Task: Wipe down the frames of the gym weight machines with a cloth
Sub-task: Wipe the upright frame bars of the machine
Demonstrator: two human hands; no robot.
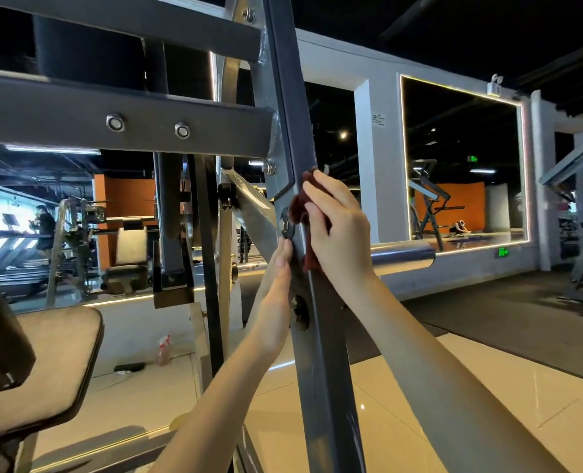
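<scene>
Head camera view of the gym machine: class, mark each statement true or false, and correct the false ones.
1. The right hand holds a dark red cloth against the grey metal upright post. True.
2. The left hand grips a pink plastic spray bottle. False: its straight fingers rest on the post, and nothing touches the bottle.
3. The spray bottle stands on the brown padded seat. False: it stands on the glossy tiled floor, beyond the seat.
4. A light-edged wall mirror hangs to the right of the post. True.
</scene>
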